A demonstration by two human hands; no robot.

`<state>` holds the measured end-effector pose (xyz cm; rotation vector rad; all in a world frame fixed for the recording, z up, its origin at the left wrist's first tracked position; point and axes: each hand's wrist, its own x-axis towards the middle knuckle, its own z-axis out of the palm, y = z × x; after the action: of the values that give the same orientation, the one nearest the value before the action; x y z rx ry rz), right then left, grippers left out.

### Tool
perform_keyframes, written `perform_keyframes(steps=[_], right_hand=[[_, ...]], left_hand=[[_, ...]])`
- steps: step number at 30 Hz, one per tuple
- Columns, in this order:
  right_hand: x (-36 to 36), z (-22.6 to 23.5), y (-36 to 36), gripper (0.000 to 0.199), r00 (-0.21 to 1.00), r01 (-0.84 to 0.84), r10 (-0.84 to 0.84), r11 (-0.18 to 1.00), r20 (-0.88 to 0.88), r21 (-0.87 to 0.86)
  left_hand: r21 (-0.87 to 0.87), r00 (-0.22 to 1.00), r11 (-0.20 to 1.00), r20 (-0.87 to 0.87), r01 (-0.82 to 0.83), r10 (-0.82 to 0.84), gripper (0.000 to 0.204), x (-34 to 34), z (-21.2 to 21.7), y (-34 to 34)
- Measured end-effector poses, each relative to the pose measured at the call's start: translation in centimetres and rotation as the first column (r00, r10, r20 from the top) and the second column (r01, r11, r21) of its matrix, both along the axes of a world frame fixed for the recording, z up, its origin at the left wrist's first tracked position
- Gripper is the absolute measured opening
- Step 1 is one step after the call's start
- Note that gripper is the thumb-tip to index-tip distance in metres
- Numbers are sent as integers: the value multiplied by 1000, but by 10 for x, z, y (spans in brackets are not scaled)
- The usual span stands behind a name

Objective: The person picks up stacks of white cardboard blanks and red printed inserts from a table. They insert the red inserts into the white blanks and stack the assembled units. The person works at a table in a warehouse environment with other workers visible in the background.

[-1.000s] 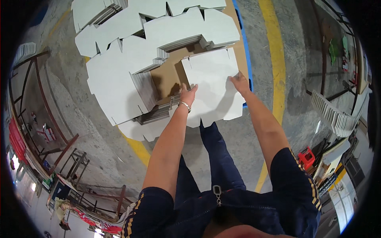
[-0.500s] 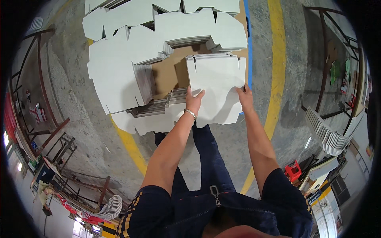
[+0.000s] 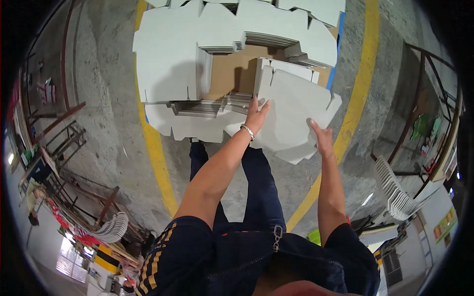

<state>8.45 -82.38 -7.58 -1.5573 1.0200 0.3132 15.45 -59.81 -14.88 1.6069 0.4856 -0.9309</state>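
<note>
My left hand (image 3: 256, 117) grasps the left side of some flat cardboard (image 3: 294, 106), and my right hand (image 3: 323, 139) holds its right edge, thumbs on top. The cardboard sits askew over a white stack (image 3: 291, 67), beside the brown board (image 3: 228, 74) and a notched pile (image 3: 168, 61).
</note>
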Motion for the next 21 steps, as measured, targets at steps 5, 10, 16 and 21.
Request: perform_keyframes(steps=[5,10,16,21], right_hand=[[-12,75,48,37,988,-152,149,955,-31,-255],[-22,163,101,31,985,-148,168,942,42,-302],[-38,260,149,43,923,-291,364,869,121,-400],[-56,338,211,87,825,-512,565,733,-19,-448]], left_hand=[[-157,973,961,-32,-229,227,71,-35,-2,75],[558,838,633,440,-537,324,60,-95,3,144],[49,-51,-26,-633,-998,773,67,-117,8,164],[-456,22,-315,-595,-832,803,70,-165,-31,172]])
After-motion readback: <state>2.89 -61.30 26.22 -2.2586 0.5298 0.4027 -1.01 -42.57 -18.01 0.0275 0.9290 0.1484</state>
